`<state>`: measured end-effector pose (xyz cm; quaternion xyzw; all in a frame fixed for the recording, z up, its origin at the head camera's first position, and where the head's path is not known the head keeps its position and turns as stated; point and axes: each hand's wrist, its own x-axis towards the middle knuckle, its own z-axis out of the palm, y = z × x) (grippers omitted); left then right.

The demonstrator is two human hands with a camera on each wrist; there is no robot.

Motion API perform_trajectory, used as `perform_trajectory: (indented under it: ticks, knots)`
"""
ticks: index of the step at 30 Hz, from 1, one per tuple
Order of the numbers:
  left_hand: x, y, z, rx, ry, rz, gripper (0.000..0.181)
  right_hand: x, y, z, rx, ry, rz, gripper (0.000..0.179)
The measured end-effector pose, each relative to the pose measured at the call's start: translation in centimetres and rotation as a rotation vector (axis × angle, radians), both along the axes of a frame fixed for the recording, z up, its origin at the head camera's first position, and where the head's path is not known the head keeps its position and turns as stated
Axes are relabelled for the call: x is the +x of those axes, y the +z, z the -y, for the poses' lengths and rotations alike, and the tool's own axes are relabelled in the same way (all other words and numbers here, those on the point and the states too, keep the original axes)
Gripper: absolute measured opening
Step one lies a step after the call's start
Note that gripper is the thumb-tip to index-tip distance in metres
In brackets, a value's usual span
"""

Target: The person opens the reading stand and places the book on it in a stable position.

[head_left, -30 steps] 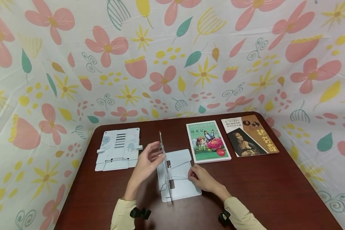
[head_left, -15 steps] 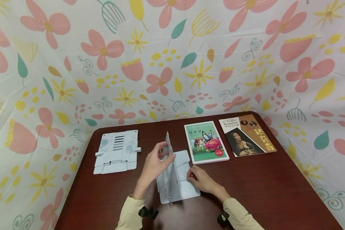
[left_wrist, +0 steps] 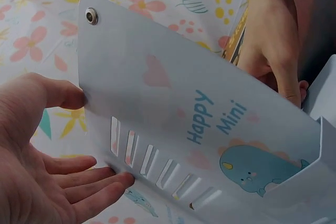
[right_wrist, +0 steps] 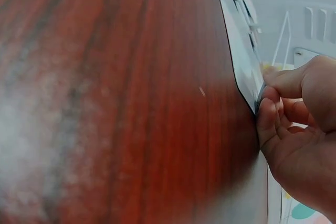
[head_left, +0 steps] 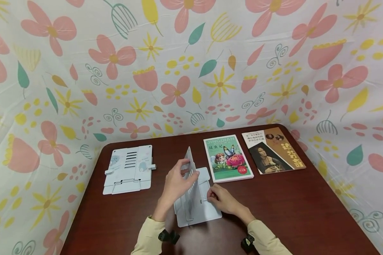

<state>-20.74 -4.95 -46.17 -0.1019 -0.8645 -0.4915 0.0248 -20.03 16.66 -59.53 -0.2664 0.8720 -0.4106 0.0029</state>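
A white metal book stand stands partly unfolded at the table's middle front. Its upright panel (head_left: 194,200), printed "Happy Mini" with a blue dinosaur and a row of slots, rises from a flat base (head_left: 207,215). My left hand (head_left: 177,182) holds the panel near its top edge, thumb on one side and fingers on the other. In the left wrist view, a round stud (left_wrist: 91,16) sits in the panel's corner. My right hand (head_left: 224,199) pinches the base's right edge with curled fingers; whether it also grips the wire support there is hard to tell.
A second white book stand (head_left: 115,183) lies folded at the left. Two books lie at the right: a green one with a butterfly (head_left: 220,170) and a brown-and-white one with a portrait (head_left: 288,145). Floral cloth (head_left: 166,49) hangs behind the dark wooden table (head_left: 287,205).
My left hand has moved right with the panel, which tilts and turns so its slotted face shows more. My right hand stays at the base's edge. The head view has shifted slightly.
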Motion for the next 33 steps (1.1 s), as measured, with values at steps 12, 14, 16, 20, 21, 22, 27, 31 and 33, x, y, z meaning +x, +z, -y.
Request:
perform_trajectory:
  ticks: [12, 14, 16, 20, 21, 22, 27, 31, 33]
  knots:
    - [0.0, -0.1, -1.1, -0.034, 0.012, -0.014, 0.055, -0.1, 0.1, -0.3, -0.028, 0.010, 0.061, 0.008]
    - [0.0, -0.1, -1.2, -0.040, 0.014, -0.015, 0.055, -0.1, 0.2, -0.3, -0.033, 0.009, 0.076, 0.008]
    - [0.0, -0.2, -1.3, -0.051, 0.019, -0.014, 0.055, -0.1, 0.2, -0.4, -0.037, 0.008, 0.084, 0.008]
    - [0.0, -0.3, -1.5, -0.077, 0.029, -0.013, 0.054, -0.1, 0.0, -0.4, -0.044, 0.008, 0.085, 0.008]
    - [0.0, -0.3, -1.6, -0.080, 0.030, -0.015, 0.054, -0.1, 0.0, -0.4, -0.046, 0.009, 0.082, 0.008]
    - [0.0, -0.3, -1.6, -0.084, 0.031, -0.019, 0.055, -0.1, -0.1, -0.5, -0.048, 0.009, 0.081, 0.008]
    - [0.1, -0.3, -1.8, -0.096, 0.039, -0.033, 0.054, -0.1, -0.2, -0.5, -0.053, 0.014, 0.091, 0.006]
    - [0.0, -0.5, -1.9, -0.084, 0.038, -0.026, 0.054, 0.0, -0.2, -0.5, -0.054, 0.008, 0.101, 0.005]
    - [0.0, -0.6, -1.9, -0.079, 0.038, -0.019, 0.054, 0.0, -0.1, -0.6, -0.056, 0.009, 0.104, 0.004]
